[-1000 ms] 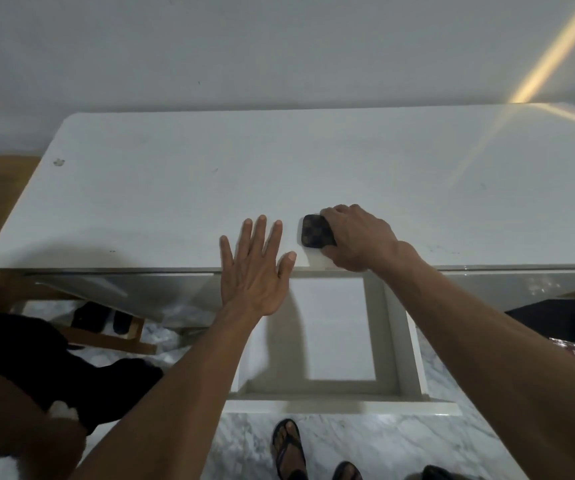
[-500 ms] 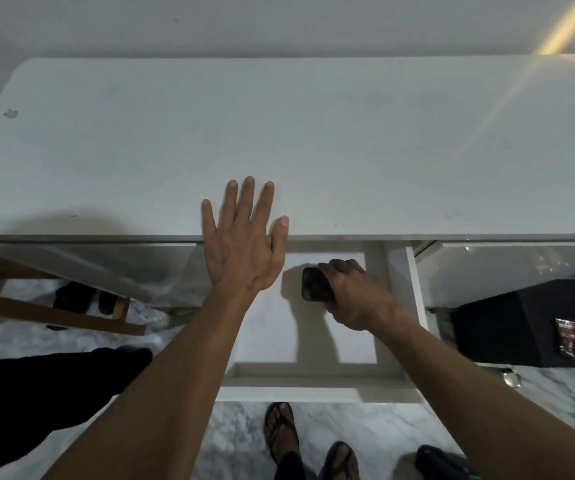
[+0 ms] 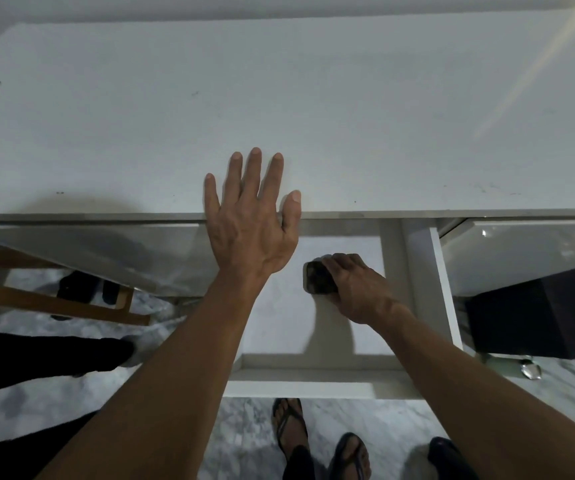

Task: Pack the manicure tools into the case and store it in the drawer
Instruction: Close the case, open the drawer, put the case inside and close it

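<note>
The small dark checkered manicure case (image 3: 318, 278) is down inside the open white drawer (image 3: 314, 389), near its back right part, with my right hand (image 3: 355, 289) closed around it. Whether the case rests on the drawer floor I cannot tell. My left hand (image 3: 249, 223) lies flat with fingers spread on the front edge of the white table (image 3: 279, 105), its palm overhanging the drawer's left side. No loose manicure tools are visible.
A wooden chair frame (image 3: 54, 303) stands under the table at the left. A black box (image 3: 535, 317) sits on the marble floor at the right. My sandalled feet (image 3: 320, 441) are just in front of the drawer.
My right hand carried the case off the table's front edge and down into the open drawer. My left hand stayed flat on the table edge. The view shifted closer.
</note>
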